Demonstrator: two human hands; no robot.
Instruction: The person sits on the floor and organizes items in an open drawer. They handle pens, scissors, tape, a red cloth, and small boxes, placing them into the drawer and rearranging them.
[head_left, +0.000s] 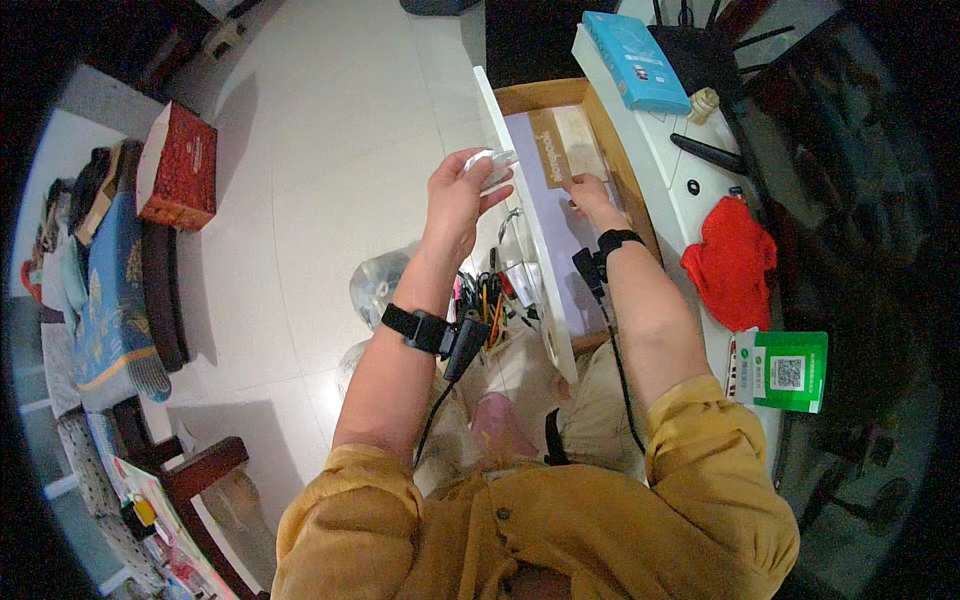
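My left hand (466, 184) is raised just left of the white front panel of an open drawer (555, 322). Its fingers pinch a small clear, whitish plastic item (491, 166), whose kind I cannot make out. My right hand (589, 196) reaches into the drawer, fingers curled down at the near end of a brown box (546, 142) with white lettering. A pale, flat box (581, 139) lies beside the brown one. Whether the right fingers grip anything is hidden. A lilac liner covers the drawer's bottom.
Pens and cables (487, 296) stand below the drawer front, near a clear plastic bag (375, 285). The white cabinet top at right holds a blue box (636, 64), a red cloth (731, 262) and a green code stand (791, 371). A red box (178, 169) and piled textiles (120, 285) are at left.
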